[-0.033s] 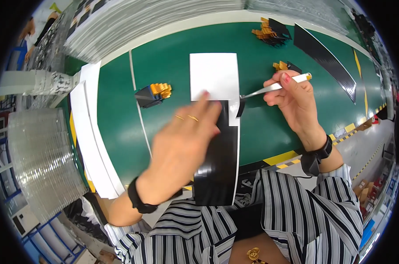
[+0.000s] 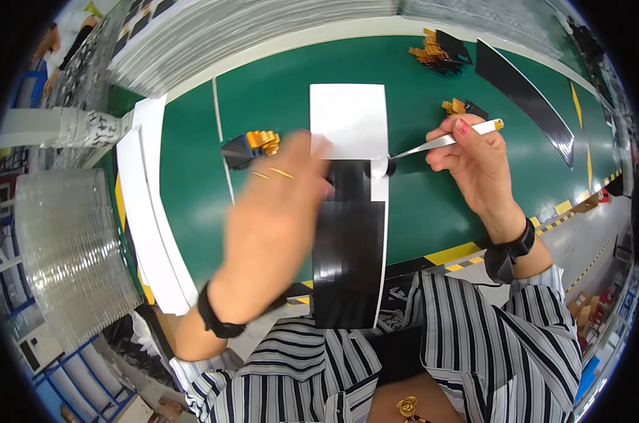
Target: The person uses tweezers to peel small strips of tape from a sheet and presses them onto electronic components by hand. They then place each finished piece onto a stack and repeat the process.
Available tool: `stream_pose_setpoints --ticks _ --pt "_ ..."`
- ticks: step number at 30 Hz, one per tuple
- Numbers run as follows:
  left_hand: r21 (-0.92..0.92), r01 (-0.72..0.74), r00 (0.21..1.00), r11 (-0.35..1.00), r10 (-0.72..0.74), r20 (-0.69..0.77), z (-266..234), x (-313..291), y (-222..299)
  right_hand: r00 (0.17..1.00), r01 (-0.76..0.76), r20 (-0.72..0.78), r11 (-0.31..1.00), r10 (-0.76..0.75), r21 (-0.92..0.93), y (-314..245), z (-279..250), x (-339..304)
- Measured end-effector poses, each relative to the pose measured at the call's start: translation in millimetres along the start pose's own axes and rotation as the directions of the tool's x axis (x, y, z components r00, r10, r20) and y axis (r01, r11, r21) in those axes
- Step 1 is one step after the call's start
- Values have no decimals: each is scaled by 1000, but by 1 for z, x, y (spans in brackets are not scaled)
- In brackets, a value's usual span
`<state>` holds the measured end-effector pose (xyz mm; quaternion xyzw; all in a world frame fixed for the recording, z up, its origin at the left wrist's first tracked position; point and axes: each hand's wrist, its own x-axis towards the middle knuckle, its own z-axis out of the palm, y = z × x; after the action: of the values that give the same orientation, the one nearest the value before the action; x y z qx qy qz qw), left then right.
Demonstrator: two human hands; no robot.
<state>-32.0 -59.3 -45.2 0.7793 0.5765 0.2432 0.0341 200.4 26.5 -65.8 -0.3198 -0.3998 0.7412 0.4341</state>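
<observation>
A long panel, with a white part (image 2: pixel 348 120) at the far end and a glossy black part (image 2: pixel 349 261) nearer me, lies lengthwise before me. My left hand (image 2: pixel 274 194), blurred by motion, hovers at the panel's left edge with its fingers stretched out. My right hand (image 2: pixel 474 151) grips pointed metal tweezers (image 2: pixel 439 142). Their tip reaches a small black strip (image 2: pixel 391 167) at the panel's right edge, beside the white notch. Whether the tip pinches the strip is too small to tell.
Stacks of black and gold pieces lie left (image 2: pixel 252 146), right (image 2: pixel 464 107) and far right (image 2: pixel 441 53) on the green table (image 2: pixel 432 211). A black sheet (image 2: pixel 524 102) rests at the right, white strips (image 2: pixel 157 225) at the left. Clear sheets (image 2: pixel 263 42) are piled behind.
My left hand has moved left, away from the middle of the panel. The small black strip has shifted slightly at the tweezers' tip. My right hand has hardly moved.
</observation>
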Motion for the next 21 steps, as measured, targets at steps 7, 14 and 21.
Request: stream_pose_setpoints --ticks 7,14,21 --pt "306 258 962 916 -273 5 -41 -5 -39 1000 -5 -18 1000 5 -9 -3 10 -5" --pt "-264 246 969 933 -241 51 -40 -11 1 996 85 30 995 -84 -49 -5 15 -6" --pt "-794 575 792 196 -377 480 -27 24 -6 908 345 257 938 -331 -9 -29 39 0"
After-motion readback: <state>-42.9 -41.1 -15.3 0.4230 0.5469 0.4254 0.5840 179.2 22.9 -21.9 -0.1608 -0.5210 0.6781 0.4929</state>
